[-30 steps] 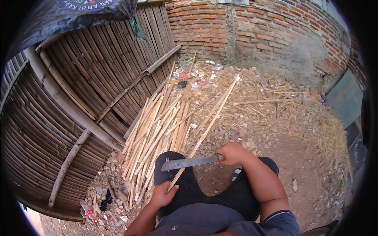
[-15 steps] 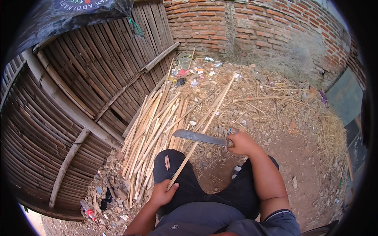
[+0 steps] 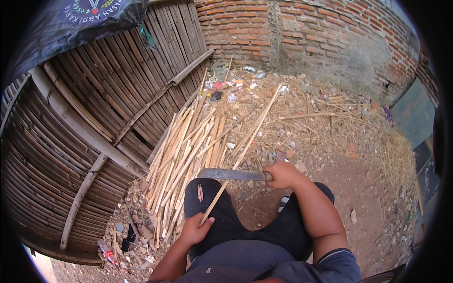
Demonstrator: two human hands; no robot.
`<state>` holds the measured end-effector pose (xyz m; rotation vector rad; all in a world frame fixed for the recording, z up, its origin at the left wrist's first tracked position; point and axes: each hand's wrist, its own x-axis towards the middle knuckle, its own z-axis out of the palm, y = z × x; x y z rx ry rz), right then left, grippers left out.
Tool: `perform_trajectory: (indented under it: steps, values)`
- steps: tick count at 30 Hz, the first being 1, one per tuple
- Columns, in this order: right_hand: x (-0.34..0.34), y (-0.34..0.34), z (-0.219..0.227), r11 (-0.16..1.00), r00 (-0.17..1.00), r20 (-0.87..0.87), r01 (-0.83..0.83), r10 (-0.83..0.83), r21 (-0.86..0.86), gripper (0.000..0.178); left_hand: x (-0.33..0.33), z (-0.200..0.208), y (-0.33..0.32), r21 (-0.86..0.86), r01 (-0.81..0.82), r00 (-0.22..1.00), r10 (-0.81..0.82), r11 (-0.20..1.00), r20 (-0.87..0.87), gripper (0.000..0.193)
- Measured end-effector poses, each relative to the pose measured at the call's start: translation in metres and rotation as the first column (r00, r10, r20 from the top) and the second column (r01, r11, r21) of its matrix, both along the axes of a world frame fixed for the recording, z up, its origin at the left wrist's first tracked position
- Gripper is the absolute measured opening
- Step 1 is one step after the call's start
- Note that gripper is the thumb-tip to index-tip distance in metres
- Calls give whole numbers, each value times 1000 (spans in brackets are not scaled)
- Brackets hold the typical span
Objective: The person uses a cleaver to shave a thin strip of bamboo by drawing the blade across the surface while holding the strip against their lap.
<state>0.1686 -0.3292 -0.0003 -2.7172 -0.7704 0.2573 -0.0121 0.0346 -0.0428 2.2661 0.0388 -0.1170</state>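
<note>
My left hand (image 3: 196, 228) is closed round the near end of a long bamboo strip (image 3: 250, 143), just above my left thigh. The strip slants away to the upper right, its far end over the straw-covered ground. In my right hand (image 3: 283, 174) is the handle of a machete (image 3: 236, 175), gripped in closed fingers. Its broad dark blade points left and crosses over the strip above my knees; I cannot tell whether blade and strip touch. A heap of pale split bamboo strips (image 3: 181, 160) lies beside my left knee.
A bamboo slat wall (image 3: 108, 85) rises on the left, and a brick wall (image 3: 321, 37) closes the far side. Stones, straw and litter cover the ground. A plastic bottle (image 3: 107, 251) lies at the lower left. A greenish panel (image 3: 413, 113) leans at the right.
My right hand and the machete have moved nearer to me and slightly left, the blade sliding down along the strip. My left hand has stayed nearly in place.
</note>
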Motion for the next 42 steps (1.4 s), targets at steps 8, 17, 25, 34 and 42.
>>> perform_trajectory:
  steps: [8, 17, 25, 34, 42]
  values:
    - [0, 0, 3, 1000, 1000, -9, -1, 2, 11, 37, 0, 5, -1, 0, 4, 1000, -4, 1000, -11, 45]
    - [2, -1, -4, 1000, 1000, -6, -7, 7, 17, 37, 0, 3, 0, -5, 11, 1000, -11, 1000, -15, 46]
    - [4, -3, -12, 1000, 1000, 24, -14, 14, 7, 42, 2, -1, 1, -10, 8, 1000, -8, 1000, -30, 44]
    - [1, 1, -2, 1000, 1000, -26, -7, 7, 23, 36, 2, 5, 1, -16, 4, 998, -5, 1000, -64, 41]
    - [2, 2, -5, 1000, 999, -40, 1, 0, 29, 36, 3, 7, 0, -25, 4, 997, -6, 1000, -72, 40]
